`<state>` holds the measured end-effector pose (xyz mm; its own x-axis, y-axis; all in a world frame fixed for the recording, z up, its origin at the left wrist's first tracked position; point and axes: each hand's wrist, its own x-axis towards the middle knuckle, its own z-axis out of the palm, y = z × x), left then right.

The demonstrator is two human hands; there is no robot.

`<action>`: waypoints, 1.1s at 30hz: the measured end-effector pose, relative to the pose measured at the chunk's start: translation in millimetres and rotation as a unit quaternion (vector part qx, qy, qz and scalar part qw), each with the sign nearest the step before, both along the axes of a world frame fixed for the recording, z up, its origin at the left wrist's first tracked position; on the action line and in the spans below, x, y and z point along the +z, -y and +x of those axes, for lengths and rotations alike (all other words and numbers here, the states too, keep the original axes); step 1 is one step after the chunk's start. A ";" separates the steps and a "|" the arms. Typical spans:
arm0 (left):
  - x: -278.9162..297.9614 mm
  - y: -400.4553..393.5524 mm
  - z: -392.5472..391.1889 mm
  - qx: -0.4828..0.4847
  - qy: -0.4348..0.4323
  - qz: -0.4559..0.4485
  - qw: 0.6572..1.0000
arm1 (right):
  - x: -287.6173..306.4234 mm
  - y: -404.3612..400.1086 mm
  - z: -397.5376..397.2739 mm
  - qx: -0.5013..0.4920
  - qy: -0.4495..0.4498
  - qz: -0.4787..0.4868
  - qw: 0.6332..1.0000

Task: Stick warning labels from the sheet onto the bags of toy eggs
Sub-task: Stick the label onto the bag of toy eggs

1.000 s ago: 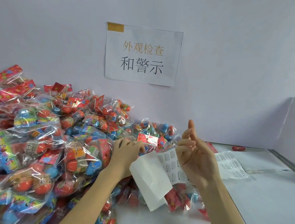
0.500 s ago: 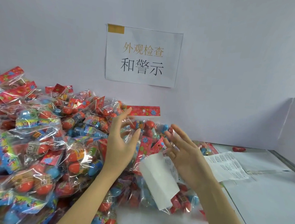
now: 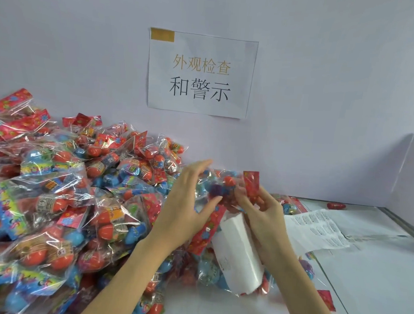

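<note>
Landmark: paper sign (image 3: pixel 200 73) taped to the back wall, printed with Chinese characters.

Below the sign and slightly right, both hands hold one clear bag of toy eggs (image 3: pixel 220 183) raised above the white table (image 3: pixel 377 284). Left hand (image 3: pixel 186 205): fingers spread and curled around the bag's left side, thumb pressing on the film near a red patterned strip. Right hand (image 3: pixel 263 217): fingertips pinch the bag's right end at its red header card (image 3: pixel 251 183), which stands upright. The bag is motion-blurred; red and blue eggs and something purple show inside, count not readable.

A curled white sheet (image 3: pixel 238 249) sits under the right palm; whether the palm grips it or it merely leans against the wrist I cannot tell.

Below-left of the sign: large pile of bagged eggs (image 3: pixel 47 193), red and blue eggs, reaching the left frame edge.

Below-right of the sign: label sheet (image 3: pixel 317 229) lying flat on the table, small printed blocks in rows, just beside the right hand. Farther right along the wall, one loose red piece (image 3: pixel 336 206) lies on the table
</note>
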<state>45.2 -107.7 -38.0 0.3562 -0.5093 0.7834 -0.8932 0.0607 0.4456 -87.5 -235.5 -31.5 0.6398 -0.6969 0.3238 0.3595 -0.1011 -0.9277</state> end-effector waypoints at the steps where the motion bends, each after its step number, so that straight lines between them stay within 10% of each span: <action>1: 0.9 -1.3 -0.4 -0.006 -0.060 0.007 0.998 | 0.5 1.5 -0.2 0.027 0.020 0.044 0.998; 5: 6.5 -4.2 -2.0 -0.048 -0.168 -0.013 0.984 | 1.7 4.9 -2.7 0.076 0.039 0.066 0.994; 19: 5.4 -4.2 -4.6 -0.107 -0.147 0.000 0.983 | 0.2 4.3 -1.7 -0.055 0.004 -0.118 0.991; 29: 11.0 -7.6 -3.7 -0.085 -0.240 -0.026 0.967 | 7.5 1.3 -7.0 0.022 -0.006 0.000 1.000; 33: 9.1 -6.7 0.0 -0.003 -0.174 -0.075 0.982 | 4.5 0.2 -3.7 -0.099 -0.043 -0.164 0.981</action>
<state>45.3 -101.0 -28.9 0.6131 -0.3998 0.6814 -0.6877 0.1542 0.7094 -91.2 -235.7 -27.0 0.5374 -0.6782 0.5012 0.2238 -0.4584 -0.8601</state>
